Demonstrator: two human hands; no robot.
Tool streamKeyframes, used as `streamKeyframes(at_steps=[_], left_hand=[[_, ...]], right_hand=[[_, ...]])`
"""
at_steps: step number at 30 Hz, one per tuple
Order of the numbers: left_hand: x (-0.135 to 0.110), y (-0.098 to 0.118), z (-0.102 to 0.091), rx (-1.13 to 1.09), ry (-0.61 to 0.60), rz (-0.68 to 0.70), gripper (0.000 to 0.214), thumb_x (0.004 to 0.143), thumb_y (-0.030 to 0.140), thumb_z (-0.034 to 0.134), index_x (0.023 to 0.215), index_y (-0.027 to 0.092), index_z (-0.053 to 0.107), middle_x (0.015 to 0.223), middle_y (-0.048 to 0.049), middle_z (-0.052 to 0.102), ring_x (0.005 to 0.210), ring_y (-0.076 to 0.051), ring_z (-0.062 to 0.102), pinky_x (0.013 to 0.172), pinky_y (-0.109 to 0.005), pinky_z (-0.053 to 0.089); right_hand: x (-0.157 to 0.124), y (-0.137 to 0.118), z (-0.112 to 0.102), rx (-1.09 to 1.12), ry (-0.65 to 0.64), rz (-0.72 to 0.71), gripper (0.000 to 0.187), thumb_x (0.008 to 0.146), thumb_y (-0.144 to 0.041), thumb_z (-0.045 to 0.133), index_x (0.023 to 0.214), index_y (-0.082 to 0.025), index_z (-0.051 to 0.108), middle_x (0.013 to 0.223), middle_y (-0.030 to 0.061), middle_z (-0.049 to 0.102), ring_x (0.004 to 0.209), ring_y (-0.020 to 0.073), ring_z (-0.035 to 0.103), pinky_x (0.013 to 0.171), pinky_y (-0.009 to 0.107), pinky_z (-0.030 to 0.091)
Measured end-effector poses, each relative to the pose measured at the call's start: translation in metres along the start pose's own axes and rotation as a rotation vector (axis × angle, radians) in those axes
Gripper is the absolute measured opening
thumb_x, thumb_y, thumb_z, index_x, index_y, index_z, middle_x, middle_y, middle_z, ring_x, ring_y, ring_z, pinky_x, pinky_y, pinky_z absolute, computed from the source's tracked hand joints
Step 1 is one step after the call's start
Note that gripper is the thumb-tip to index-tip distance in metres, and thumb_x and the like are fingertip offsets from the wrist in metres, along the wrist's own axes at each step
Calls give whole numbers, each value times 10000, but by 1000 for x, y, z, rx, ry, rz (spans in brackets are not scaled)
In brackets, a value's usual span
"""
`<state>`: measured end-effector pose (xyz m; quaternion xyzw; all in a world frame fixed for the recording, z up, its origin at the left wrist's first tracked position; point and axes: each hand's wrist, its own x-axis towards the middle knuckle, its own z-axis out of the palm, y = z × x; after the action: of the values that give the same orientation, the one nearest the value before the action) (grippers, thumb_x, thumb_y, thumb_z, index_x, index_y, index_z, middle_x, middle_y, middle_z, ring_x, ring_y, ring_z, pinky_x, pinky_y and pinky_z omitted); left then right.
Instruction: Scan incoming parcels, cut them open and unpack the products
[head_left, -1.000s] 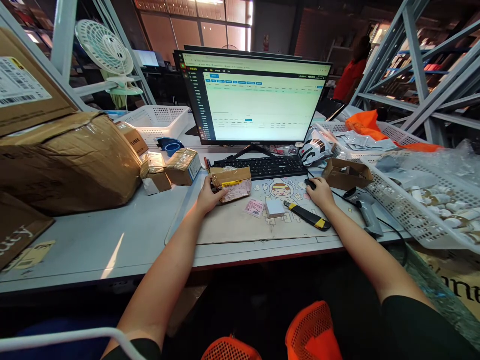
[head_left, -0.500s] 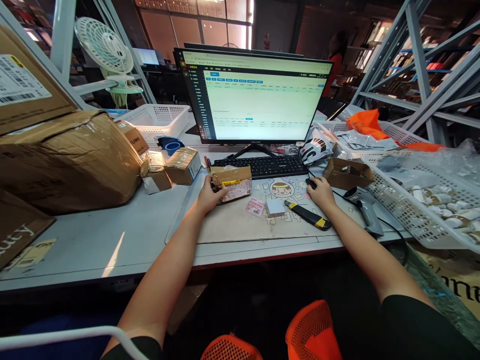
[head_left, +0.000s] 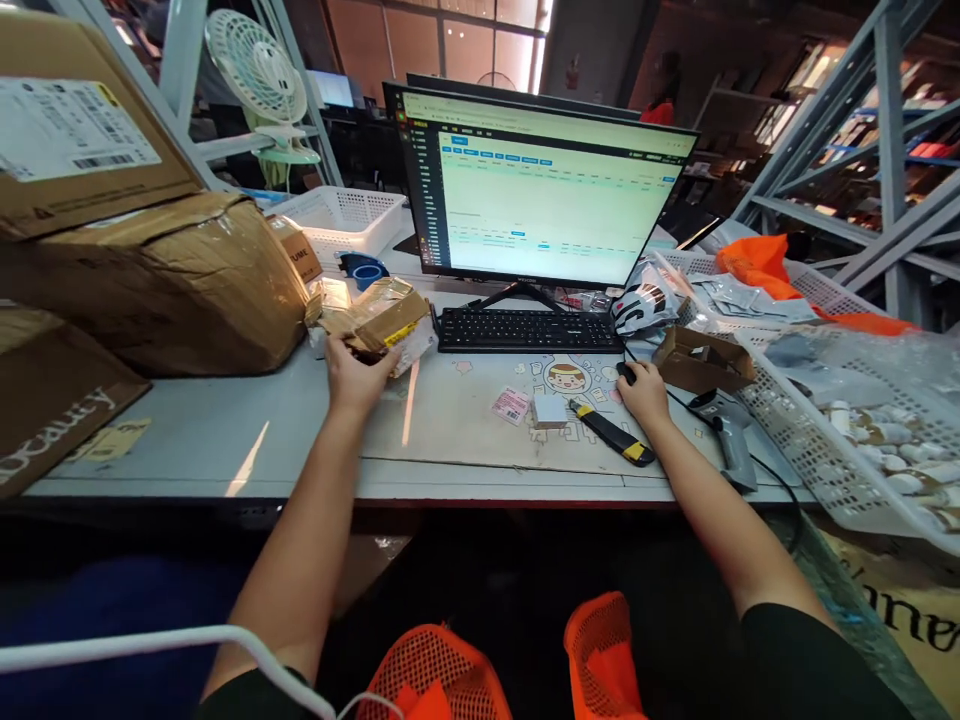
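Note:
My left hand (head_left: 355,378) is closed on a small cardboard box (head_left: 396,322) with a yellow strip and a label, tilted at the left of the desk mat. Other small taped boxes sit against it and are partly hidden. My right hand (head_left: 643,392) rests over a black computer mouse (head_left: 625,372), fingers curved round it. Between the hands lie a pink-and-white label (head_left: 511,404), a small white box (head_left: 550,411) and a black-and-yellow utility knife (head_left: 612,432). The keyboard (head_left: 529,330) stands behind them, below the lit monitor (head_left: 540,200).
Large cartons (head_left: 172,280) are piled at the left. A white basket (head_left: 341,218) and a fan (head_left: 256,68) stand behind. To the right are an open cardboard box (head_left: 703,358), a barcode scanner (head_left: 731,440) and a white perforated basket (head_left: 806,450) of small rolls.
My left hand has carried the small box leftward, up to the other boxes. My right hand stays on the mouse. The view has shifted slightly, and the monitor's lower rows look a little different.

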<state>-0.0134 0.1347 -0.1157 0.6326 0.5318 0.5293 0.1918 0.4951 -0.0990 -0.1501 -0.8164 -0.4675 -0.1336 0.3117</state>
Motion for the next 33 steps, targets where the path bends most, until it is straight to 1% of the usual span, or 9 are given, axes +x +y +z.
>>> streamKeyframes(at_steps=[5, 8, 10, 11, 14, 16, 18, 21, 33], left_hand=[[-17, -11, -49, 87, -52, -178, 684, 581, 267, 943, 1152, 209, 570, 1291, -134, 578, 1291, -363, 598, 1207, -561, 460], [-38, 3, -54, 100, 171, -65, 606, 708, 267, 856, 1231, 189, 561, 1447, -185, 505, 1439, -366, 491, 1280, -545, 360], [-55, 24, -37, 118, 237, 156, 497, 819, 277, 751, 1272, 181, 568, 1502, -191, 487, 1494, -344, 439, 1307, -520, 315], [-62, 37, -22, 132, 164, 274, 438, 866, 279, 693, 1280, 184, 585, 1494, -180, 514, 1480, -327, 459, 1305, -507, 323], [-74, 76, 39, 269, -441, 456, 416, 915, 281, 620, 1321, 192, 650, 1425, -149, 624, 1380, -297, 575, 1259, -463, 404], [-70, 93, 80, 393, -611, 425, 501, 909, 299, 645, 1390, 159, 651, 1527, -180, 577, 1493, -333, 485, 1287, -479, 368], [-58, 99, 111, 468, -618, 369, 584, 926, 345, 652, 1457, 107, 615, 1631, -223, 482, 1596, -385, 341, 1324, -546, 287], [-42, 93, 133, 512, -594, 316, 655, 984, 427, 594, 1531, 71, 548, 1681, -260, 407, 1618, -409, 294, 1328, -609, 236], [-42, 89, 153, 570, -535, 261, 657, 1043, 530, 491, 1584, 160, 533, 1778, -191, 268, 1653, -394, 209, 1338, -626, 199]], right_hand=[[-1, 5, 2, -18, 2, -18, 523, 865, -368, 530, 1263, -124, 766, 1346, 209, 665, 1213, 356, 622, 1111, 518, 504], [0, 7, 4, -13, 0, -17, 533, 858, -383, 530, 1261, -125, 764, 1336, 211, 660, 1198, 363, 621, 1096, 533, 508], [0, 8, 5, -11, -7, -11, 540, 856, -388, 528, 1264, -124, 763, 1330, 213, 659, 1183, 366, 625, 1082, 540, 515], [0, 8, 5, -10, -10, -10, 543, 855, -389, 527, 1263, -121, 764, 1328, 214, 660, 1177, 367, 627, 1076, 540, 519], [-1, 6, 3, -7, -4, -23, 533, 857, -387, 524, 1247, -120, 770, 1322, 211, 664, 1151, 358, 631, 1068, 532, 521], [-1, 4, 1, -6, 6, -31, 518, 859, -381, 524, 1234, -126, 774, 1307, 205, 670, 1137, 351, 630, 1063, 525, 521], [-1, 2, 0, -4, 10, -29, 507, 856, -367, 525, 1228, -129, 773, 1287, 203, 673, 1122, 347, 630, 1053, 519, 525], [-1, -2, -3, -1, 8, -11, 491, 847, -366, 544, 1218, -136, 771, 1270, 203, 672, 1097, 343, 631, 1031, 511, 536], [-1, 6, 5, -9, 68, -28, 509, 886, -408, 520, 1237, -130, 761, 1317, 211, 664, 1206, 367, 629, 1099, 535, 509]])
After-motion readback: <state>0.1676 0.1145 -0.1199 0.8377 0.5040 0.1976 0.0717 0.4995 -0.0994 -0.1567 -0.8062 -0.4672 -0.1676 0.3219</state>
